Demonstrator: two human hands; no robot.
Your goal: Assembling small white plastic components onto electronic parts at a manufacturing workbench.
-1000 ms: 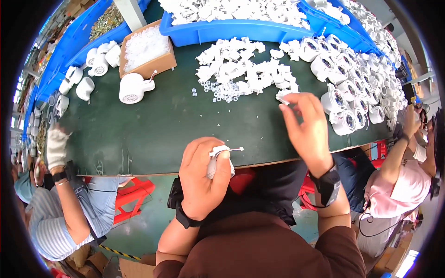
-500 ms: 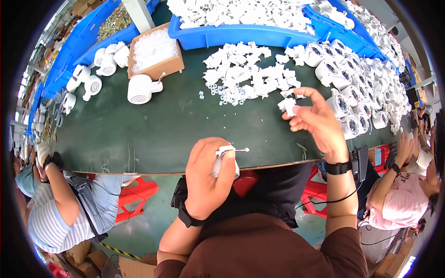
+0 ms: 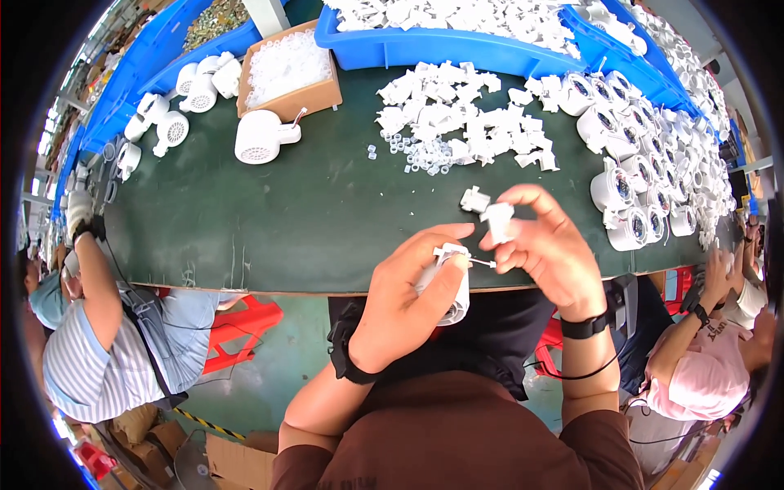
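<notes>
My left hand [image 3: 408,298] is wrapped round a small white cylindrical plastic housing [image 3: 459,309], above the table's near edge. A thin wire [image 3: 480,262] with a small white plug sticks out of its top, pointing at my right hand. Between thumb and fingers, my right hand [image 3: 551,257] pinches a white plastic bracket [image 3: 497,220]. A second white bracket [image 3: 474,199] is right beside it; whether it is held too or lies on the table, I cannot tell. The two hands are close together, the right one slightly higher.
White brackets [image 3: 445,102] and small clear rings [image 3: 425,153] lie heaped on the green table [image 3: 302,220]. White fan-like units [image 3: 611,189] crowd the right; a finished-looking one [image 3: 260,137] stands near a cardboard box [image 3: 331,92]. Blue bins [image 3: 457,55] line the back. Co-workers sit on both sides.
My right hand has come down and left with the bracket, toward my left hand. My left hand has moved right with the housing. The whole view has shifted slightly.
</notes>
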